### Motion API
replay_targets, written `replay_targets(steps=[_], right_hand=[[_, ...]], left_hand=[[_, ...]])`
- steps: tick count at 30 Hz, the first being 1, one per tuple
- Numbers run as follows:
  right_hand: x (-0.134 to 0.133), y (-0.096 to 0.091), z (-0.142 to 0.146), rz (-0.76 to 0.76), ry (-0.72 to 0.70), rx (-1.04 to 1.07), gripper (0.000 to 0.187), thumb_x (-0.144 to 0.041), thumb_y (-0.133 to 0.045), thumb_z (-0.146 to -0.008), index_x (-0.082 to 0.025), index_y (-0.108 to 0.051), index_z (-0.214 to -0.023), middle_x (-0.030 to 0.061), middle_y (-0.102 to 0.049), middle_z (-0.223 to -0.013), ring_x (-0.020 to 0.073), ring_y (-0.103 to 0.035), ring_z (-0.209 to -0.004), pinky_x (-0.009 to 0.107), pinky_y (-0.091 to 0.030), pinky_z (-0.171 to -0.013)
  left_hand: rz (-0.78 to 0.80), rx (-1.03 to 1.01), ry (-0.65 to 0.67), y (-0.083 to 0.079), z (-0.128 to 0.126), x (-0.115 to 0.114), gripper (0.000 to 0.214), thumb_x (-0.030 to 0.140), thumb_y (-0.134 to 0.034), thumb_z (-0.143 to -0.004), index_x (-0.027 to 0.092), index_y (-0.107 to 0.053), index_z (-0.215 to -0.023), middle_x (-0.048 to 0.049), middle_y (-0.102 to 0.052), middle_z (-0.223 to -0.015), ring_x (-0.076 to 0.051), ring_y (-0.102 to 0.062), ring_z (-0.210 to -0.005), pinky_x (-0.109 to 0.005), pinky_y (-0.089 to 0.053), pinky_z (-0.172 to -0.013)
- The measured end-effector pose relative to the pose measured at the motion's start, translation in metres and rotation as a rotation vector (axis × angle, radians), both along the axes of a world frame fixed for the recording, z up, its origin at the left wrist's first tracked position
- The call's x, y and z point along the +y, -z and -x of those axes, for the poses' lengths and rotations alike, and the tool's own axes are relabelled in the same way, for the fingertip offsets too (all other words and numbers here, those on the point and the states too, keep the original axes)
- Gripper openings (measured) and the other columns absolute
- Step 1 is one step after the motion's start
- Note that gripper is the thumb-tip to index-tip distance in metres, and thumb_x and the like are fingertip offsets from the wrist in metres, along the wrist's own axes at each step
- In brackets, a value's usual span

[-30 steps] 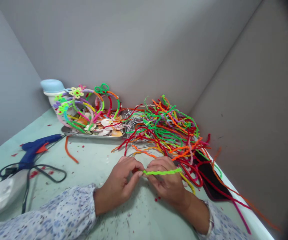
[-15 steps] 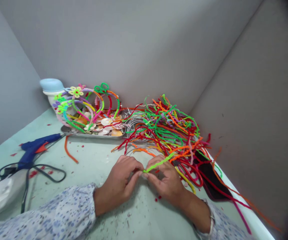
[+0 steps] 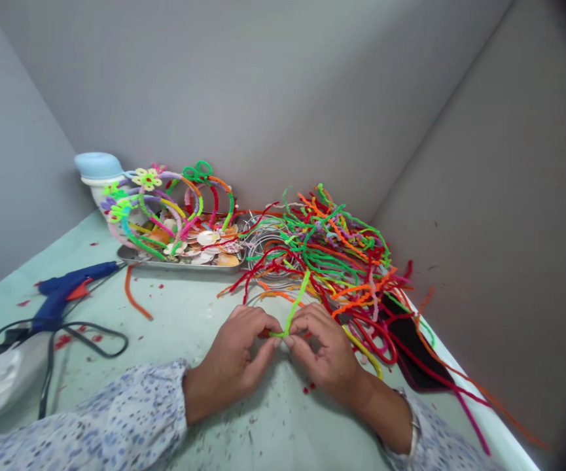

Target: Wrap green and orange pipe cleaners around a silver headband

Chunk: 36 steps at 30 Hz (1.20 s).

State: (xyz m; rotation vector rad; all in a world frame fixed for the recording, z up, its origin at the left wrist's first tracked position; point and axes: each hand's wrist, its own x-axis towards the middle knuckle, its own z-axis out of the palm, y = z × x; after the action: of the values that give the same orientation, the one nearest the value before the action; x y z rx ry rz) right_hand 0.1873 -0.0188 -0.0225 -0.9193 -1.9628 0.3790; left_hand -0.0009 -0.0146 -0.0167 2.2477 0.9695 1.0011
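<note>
A lime-green pipe cleaner (image 3: 298, 302) is pinched between both hands, low over the table's middle. Its short end lies under the fingers of my left hand (image 3: 241, 356), closed on it. My right hand (image 3: 326, 350) grips it at the bend with thumb and forefinger, fingers closed. From that bend the long free end rises steeply, tilted slightly right. Just behind the hands lies a tangled pile of pipe cleaners (image 3: 341, 245) in red, orange, green and other colours.
A metal tray (image 3: 179, 265) holds shells and several fuzzy headbands (image 3: 198, 190). Left of it stand a blue-lidded white bottle (image 3: 100, 167) and a blue glue gun (image 3: 61, 291) with looped cord. A dark phone-like slab (image 3: 423, 356) lies at the right edge; wire coils (image 3: 267, 239) sit mid-back.
The pipe cleaner's long free end has swung from pointing right to standing nearly upright, bent more sharply at the fingertips. Both hands remain in nearly the same place.
</note>
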Motion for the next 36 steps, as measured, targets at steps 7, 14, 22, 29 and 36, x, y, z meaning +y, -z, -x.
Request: replay_targets(steps=[7, 14, 22, 29, 36], right_hand=[[0.0004, 0.0017, -0.0013, 0.041, -0.023, -0.009, 0.006, -0.016, -0.054, -0.086, -0.021, -0.054, -0.084, 0.002, -0.059, -0.079, 0.0193, -0.054, -0.077, 0.035, -0.043, -0.072], [0.0006, -0.0005, -0.0003, -0.013, -0.011, 0.007, 0.002, -0.019, -0.055, -0.086, -0.019, -0.054, -0.083, 0.0032, -0.06, -0.081, 0.02, -0.054, -0.081, 0.037, -0.041, -0.075], [0.0009, 0.0029, 0.0, -0.007, -0.024, 0.011, 0.005, -0.017, -0.055, -0.086, -0.02, -0.054, -0.082, 0.0024, -0.06, -0.078, 0.0192, -0.054, -0.078, 0.037, -0.04, -0.074], [-0.0011, 0.0032, -0.0002, -0.009, -0.067, -0.028, 0.004, -0.016, -0.055, -0.084, -0.019, -0.057, -0.086, 0.0042, -0.061, -0.081, 0.0209, -0.056, -0.081, 0.039, -0.04, -0.076], [-0.0012, 0.0039, -0.0012, -0.033, -0.084, -0.045, 0.006, -0.015, -0.055, -0.084, -0.019, -0.057, -0.087, 0.0043, -0.062, -0.08, 0.0208, -0.056, -0.08, 0.04, -0.04, -0.075]], left_hand=[[-0.024, 0.01, 0.0, 0.0018, 0.0006, -0.0017, 0.006, 0.017, -0.05, -0.089, 0.019, -0.056, -0.091, -0.0028, -0.06, -0.082, -0.018, -0.051, -0.08, -0.034, -0.038, -0.077], [-0.034, 0.0, -0.014, 0.002, -0.0005, 0.0004, 0.005, 0.016, -0.054, -0.087, 0.018, -0.056, -0.09, -0.0024, -0.06, -0.081, -0.018, -0.052, -0.079, -0.033, -0.039, -0.075], [-0.078, -0.033, -0.041, 0.004, 0.0006, -0.0012, 0.006, 0.015, -0.06, -0.082, 0.019, -0.057, -0.086, -0.0011, -0.06, -0.078, -0.017, -0.053, -0.075, -0.033, -0.039, -0.073], [-0.091, -0.073, -0.068, 0.0027, -0.001, -0.0012, 0.01, 0.011, -0.061, -0.077, 0.018, -0.055, -0.079, -0.0003, -0.059, -0.074, -0.017, -0.052, -0.073, -0.032, -0.039, -0.071], [-0.089, -0.086, -0.056, 0.003, -0.0013, -0.0004, 0.009, 0.012, -0.061, -0.078, 0.018, -0.055, -0.075, -0.0001, -0.059, -0.071, -0.017, -0.051, -0.072, -0.032, -0.037, -0.071]])
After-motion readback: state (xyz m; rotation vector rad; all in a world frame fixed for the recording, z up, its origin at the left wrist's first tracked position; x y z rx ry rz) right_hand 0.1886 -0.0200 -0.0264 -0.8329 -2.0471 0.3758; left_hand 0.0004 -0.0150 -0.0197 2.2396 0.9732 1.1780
